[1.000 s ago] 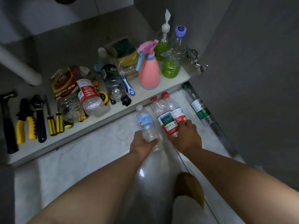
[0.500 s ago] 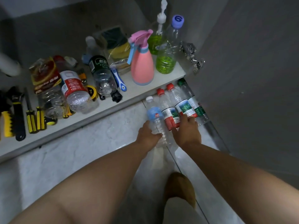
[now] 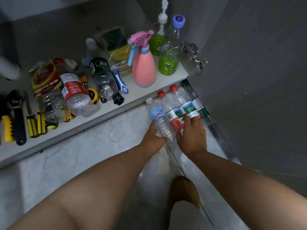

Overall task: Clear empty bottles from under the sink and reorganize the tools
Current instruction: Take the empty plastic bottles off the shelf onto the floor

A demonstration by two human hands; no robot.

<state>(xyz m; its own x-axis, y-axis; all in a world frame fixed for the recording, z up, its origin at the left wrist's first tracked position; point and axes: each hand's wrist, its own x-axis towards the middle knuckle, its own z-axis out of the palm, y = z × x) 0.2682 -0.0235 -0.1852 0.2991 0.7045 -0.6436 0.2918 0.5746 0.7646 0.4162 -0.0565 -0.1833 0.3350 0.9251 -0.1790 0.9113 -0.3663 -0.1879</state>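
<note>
marble floor (image 3: 86, 151): left hand (image 3: 153, 140) grips "nb" bottle (image 3: 160, 120), right hand (image 3: 191, 136) open on red-labelled bottle (image 3: 174, 117).

Four bottles (image 3: 180, 107) are laid side by side on the floor (image 3: 93, 146), caps at 12 o'clock against the shelf (image 3: 116, 107) edge, w/ the cabinet door (image 3: 259, 80) at their 3 o'clock. The left hand (image 3: 153, 138) is set on the leftmost bottle's base; the right hand (image 3: 192, 135) is laid over the middle two. On the shelf: sprayer (image 3: 143, 67) at 12 o'clock from the bottles, two upright bottles (image 3: 167, 48) at its 2–3 o'clock, sponges (image 3: 118, 47) behind at 10. Two toppled bottles (image 3: 89, 90) are found at the sprayer's 9 o'clock; tools (image 3: 18, 117) lie furthest at 9.
</note>
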